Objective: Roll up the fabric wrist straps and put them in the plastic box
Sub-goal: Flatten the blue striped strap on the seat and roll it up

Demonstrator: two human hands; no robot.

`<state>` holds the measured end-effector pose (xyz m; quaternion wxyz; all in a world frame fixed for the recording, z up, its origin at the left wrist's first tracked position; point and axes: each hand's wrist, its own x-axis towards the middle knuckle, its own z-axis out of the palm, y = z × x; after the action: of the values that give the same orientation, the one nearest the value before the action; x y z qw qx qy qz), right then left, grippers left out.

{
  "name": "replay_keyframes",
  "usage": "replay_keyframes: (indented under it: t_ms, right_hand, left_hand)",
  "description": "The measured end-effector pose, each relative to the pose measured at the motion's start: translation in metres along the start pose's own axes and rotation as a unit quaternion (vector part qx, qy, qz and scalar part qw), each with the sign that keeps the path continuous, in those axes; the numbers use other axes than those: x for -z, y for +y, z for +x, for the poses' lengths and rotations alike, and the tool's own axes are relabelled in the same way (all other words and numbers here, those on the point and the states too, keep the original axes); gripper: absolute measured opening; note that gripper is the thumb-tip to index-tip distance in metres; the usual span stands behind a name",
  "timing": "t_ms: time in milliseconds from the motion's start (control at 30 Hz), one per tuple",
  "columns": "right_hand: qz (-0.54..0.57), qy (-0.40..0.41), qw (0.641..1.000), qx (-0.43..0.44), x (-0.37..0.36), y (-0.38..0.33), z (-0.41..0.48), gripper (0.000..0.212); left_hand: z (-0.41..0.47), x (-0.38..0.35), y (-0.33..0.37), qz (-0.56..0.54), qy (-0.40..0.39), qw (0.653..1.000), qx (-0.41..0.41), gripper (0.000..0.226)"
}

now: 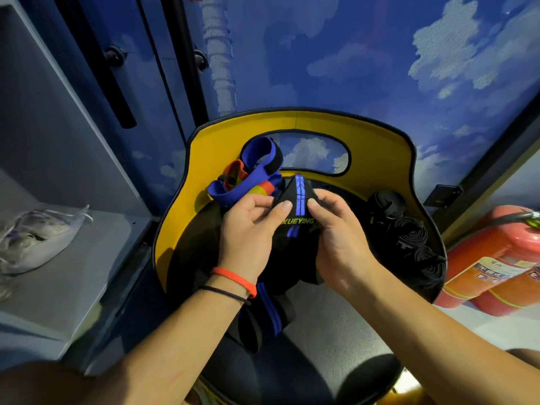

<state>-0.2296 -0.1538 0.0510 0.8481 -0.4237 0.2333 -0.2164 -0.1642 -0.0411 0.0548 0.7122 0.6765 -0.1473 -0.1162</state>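
Observation:
I hold a black fabric wrist strap (298,197) with blue stripes and yellow lettering above a chair seat. My left hand (251,229) and my right hand (336,229) both pinch its top end, thumbs on the front. The strap's loose tail (263,314) hangs down below my left wrist. A pile of blue, orange and black straps (251,171) lies behind my left hand. Several rolled black straps (409,238) sit on the seat at the right. No plastic box shows.
The chair has a yellow backrest (377,147) with a cut-out and a black seat. Two red fire extinguishers (491,267) lie on the floor at the right. A grey shelf at the left holds a pair of shoes (38,238). A blue cloud-patterned wall stands behind.

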Motion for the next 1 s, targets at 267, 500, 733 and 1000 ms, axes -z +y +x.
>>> replay_keyframes:
  t_ms: [267,500,733,1000]
  right_hand:
    - [-0.344,-0.030,0.904,0.252,-0.003,-0.021,-0.016,0.021]
    - [-0.434,-0.040,0.812,0.388,-0.022,-0.046,-0.058,0.028]
    - [-0.371,-0.026,0.823,0.430,-0.051,-0.073,-0.088,0.029]
    - [-0.294,0.003,0.871,0.393,-0.060,-0.099,-0.093,0.017]
  left_hand:
    - [0.001,0.009,0.032,-0.140,0.045,0.989,0.019,0.015]
    - [-0.019,-0.003,0.075,-0.143,0.114,0.983,-0.010,0.011]
    - [-0.054,-0.015,0.116,-0.189,0.012,0.981,-0.041,0.010]
    - [-0.052,0.012,0.137,-0.050,0.027,0.987,-0.152,0.026]
